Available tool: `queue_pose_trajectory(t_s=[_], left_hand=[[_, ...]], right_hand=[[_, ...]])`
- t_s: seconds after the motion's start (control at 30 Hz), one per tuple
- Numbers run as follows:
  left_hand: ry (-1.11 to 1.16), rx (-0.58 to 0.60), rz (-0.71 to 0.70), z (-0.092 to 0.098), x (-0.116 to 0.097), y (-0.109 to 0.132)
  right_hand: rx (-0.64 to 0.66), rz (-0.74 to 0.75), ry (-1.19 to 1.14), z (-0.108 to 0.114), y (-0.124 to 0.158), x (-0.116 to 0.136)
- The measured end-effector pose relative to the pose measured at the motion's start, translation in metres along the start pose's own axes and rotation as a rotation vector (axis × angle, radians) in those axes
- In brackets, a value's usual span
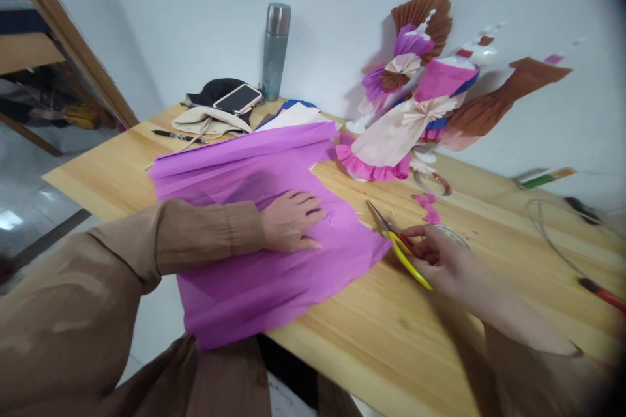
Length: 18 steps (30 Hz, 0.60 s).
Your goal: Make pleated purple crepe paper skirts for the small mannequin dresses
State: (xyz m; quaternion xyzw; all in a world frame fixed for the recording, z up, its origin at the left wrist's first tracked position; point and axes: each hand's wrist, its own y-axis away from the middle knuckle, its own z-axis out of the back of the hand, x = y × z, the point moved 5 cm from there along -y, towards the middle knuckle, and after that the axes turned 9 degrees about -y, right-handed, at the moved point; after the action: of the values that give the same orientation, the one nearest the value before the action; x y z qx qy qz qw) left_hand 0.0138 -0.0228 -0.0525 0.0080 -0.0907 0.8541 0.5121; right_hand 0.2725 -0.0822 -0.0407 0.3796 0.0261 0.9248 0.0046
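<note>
A wide sheet of purple crepe-like paper (274, 273) covers the near left of the table, its front corner hanging over the edge. My left hand (293, 220) lies flat on it, fingers spread, pressing the sheet down. Just past the sheet's right-hand corner, my right hand (443, 254) has its fingers curled round the red handle of the scissors (409, 263); the other handle is yellow. The scissor blades point away from me, a little apart, over bare wood. My curled fingers hide part of the red handle.
Paper-dressed figures (391, 130) lean by the wall. Pink scraps (428, 208) and a tape roll (435, 182) lie beyond my right hand. At the back stand a flask (276, 52), a phone (238, 99) on a cloth bag (210, 120), and a pen (178, 136). A cable (542, 228) runs at right.
</note>
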Motion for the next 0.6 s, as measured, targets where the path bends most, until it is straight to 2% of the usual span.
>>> queue_pose_trajectory(t_s=[0.17,0.33,0.43,0.6], left_hand=[[-0.025,0.001,0.0,-0.001,0.0,0.0],[-0.069,-0.007,0.01,0.0,-0.001,0.0],[-0.078,-0.012,0.01,0.001,-0.002,0.001],[-0.097,-0.027,0.006,0.002,-0.001,0.001]], right_hand=[[0.044,-0.124,-0.347,0.006,0.006,0.002],[0.148,-0.256,-0.565,0.004,0.017,0.005],[0.158,-0.224,-0.586,0.006,0.02,0.001],[0.188,-0.082,-0.571,0.007,0.019,-0.001]])
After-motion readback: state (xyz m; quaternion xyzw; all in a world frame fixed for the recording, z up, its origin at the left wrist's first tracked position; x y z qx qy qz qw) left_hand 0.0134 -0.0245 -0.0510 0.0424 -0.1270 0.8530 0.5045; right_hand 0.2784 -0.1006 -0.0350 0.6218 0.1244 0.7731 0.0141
